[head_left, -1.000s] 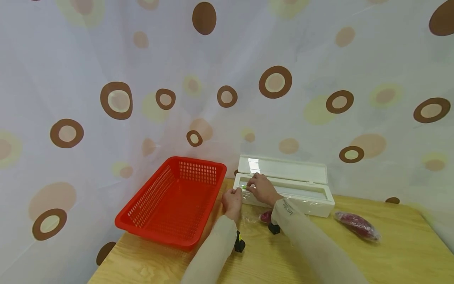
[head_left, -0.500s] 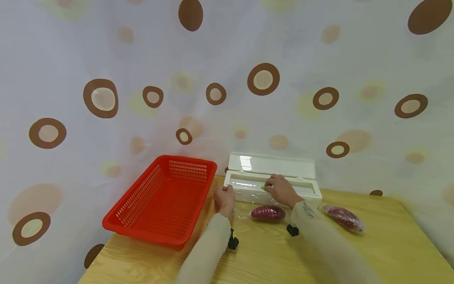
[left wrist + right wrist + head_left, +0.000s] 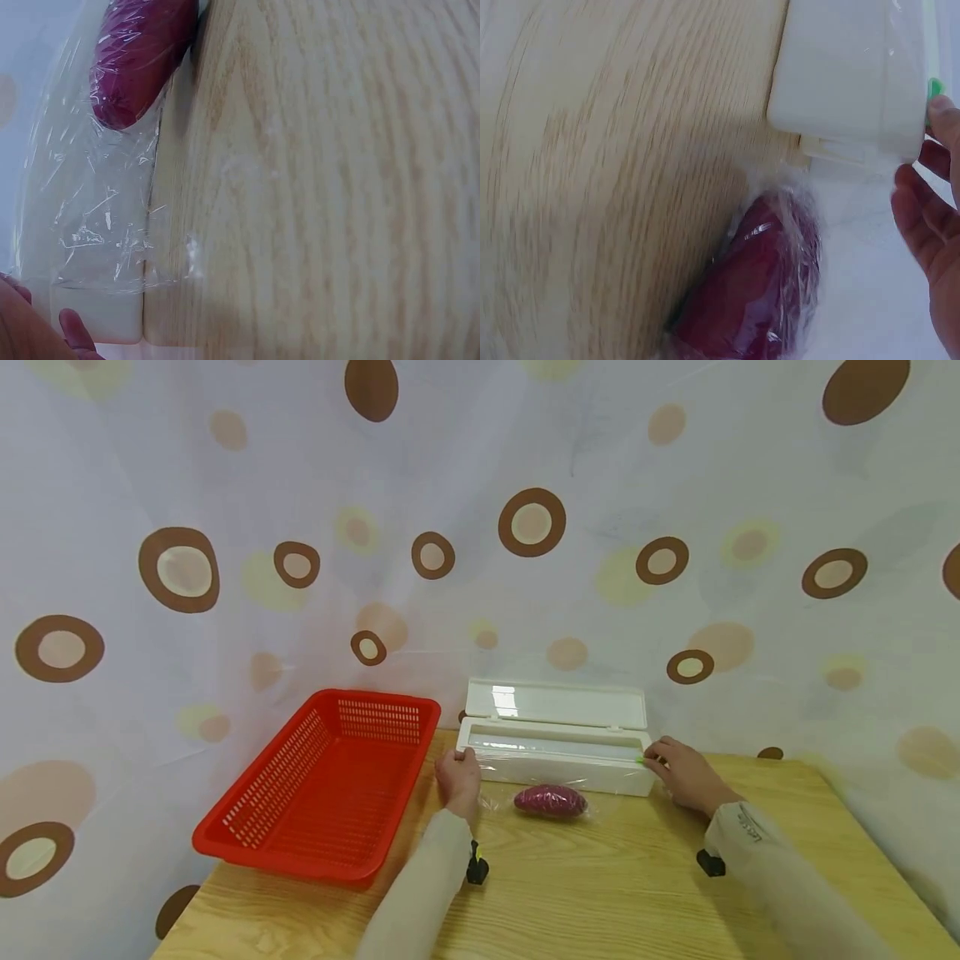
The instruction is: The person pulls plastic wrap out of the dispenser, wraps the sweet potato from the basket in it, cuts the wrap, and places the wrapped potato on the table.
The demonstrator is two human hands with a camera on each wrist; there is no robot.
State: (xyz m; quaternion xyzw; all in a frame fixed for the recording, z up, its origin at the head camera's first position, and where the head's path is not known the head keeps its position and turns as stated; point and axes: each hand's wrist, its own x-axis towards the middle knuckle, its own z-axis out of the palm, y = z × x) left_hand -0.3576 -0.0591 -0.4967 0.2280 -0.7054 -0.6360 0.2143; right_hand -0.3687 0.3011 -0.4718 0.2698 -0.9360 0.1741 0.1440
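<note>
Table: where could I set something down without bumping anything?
The wooden table lies bare in front, nearer than the purple sweet potato. The red basket looks empty. It is crowded by the white wrap dispenser, between both hands.

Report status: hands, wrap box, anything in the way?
Left hand steadies the wrap box at its left end; right hand at the green slider, right end. Sweet potato lies on pulled film. Nothing blocking.

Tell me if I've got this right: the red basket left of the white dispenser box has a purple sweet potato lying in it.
Not quite. The red basket does sit left of the white dispenser box, but the head view shows nothing in it. The purple sweet potato lies on the table in front of the box, on cling film.
</note>
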